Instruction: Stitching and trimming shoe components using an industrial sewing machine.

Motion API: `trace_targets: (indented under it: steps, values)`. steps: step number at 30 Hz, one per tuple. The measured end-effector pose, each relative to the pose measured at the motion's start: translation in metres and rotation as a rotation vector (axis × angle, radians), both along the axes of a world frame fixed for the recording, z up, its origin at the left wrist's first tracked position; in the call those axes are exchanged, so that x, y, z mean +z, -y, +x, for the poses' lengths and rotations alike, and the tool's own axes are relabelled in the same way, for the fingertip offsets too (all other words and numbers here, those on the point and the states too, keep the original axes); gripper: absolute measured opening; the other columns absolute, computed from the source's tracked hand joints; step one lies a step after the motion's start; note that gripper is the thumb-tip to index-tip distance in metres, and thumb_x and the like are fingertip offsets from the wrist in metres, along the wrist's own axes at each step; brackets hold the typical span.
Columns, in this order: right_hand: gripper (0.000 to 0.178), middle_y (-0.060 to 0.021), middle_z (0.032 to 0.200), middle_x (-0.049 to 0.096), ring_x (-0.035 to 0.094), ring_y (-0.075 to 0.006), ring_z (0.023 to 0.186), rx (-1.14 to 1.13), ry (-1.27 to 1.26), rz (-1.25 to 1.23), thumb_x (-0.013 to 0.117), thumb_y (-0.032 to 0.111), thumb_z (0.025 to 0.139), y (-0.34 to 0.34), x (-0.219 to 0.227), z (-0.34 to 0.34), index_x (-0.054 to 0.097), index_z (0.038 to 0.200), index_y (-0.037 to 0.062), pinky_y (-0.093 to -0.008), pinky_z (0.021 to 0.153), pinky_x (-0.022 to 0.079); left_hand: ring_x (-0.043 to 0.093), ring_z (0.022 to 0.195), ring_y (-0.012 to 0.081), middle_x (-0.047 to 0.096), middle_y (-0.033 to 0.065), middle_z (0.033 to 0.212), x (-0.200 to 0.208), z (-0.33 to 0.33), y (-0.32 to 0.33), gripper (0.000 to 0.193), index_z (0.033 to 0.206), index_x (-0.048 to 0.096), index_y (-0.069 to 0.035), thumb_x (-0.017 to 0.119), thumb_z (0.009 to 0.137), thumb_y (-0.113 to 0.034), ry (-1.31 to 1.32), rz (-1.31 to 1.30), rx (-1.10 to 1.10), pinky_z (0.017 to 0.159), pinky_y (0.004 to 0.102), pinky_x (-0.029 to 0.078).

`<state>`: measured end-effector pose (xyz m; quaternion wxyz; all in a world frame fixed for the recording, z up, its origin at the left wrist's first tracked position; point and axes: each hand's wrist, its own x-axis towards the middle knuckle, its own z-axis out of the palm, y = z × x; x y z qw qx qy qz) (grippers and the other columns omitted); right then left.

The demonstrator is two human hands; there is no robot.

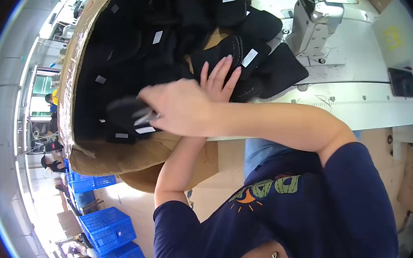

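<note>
My left hand (218, 78) lies with fingers spread on a black padded fabric piece (225, 49), which has light stitching along its curved edge and a white label beside it. Crossing over my left wrist, my right hand (181, 104) is closed and blurred by motion. From its fingers a smeared black fabric piece (125, 111) sticks out over the cardboard box (115, 163). A shiny grey sliver also shows at those fingers, too blurred to name. Inside the box are many similar black pieces (148, 60) with small white labels.
A sewing machine (316, 28) stands on the white table (327, 100) at the far right, with more black pieces (282, 72) in front of it. A dark flat device (402, 82) is at the table's right. Blue crates (107, 228) stand on the floor at lower left. People are in the background left.
</note>
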<state>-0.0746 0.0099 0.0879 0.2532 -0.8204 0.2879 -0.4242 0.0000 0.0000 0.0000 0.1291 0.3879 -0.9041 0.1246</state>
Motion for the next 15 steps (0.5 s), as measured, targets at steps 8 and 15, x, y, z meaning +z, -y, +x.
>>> trace_targets:
  steps: [8,15]
  values:
    - [0.039,-0.0074,0.099,0.07,0.063,-0.0115,0.089,-0.182,0.262,0.896,0.071,0.013,0.082,-0.049,-0.047,-0.234,0.063,0.117,-0.0021,-0.0289,0.083,0.051,0.023,0.145,0.0377,0.03,0.017,0.155,0.001,-0.011,-0.001,0.073,0.144,0.043,-0.009,0.066,0.077,-0.022,-0.239,0.059,0.071,0.117,0.0592,0.012]
    - [0.038,-0.0113,0.112,0.066,0.061,-0.0144,0.102,-0.574,0.417,0.765,0.072,0.008,0.083,-0.061,-0.103,-0.325,0.06,0.117,-0.0027,-0.0283,0.092,0.047,0.025,0.142,0.0423,0.029,0.0238,0.153,0.047,-0.028,0.023,0.073,0.142,0.041,-0.001,0.066,0.075,-0.017,-0.329,-0.303,0.214,0.114,0.0618,0.018]
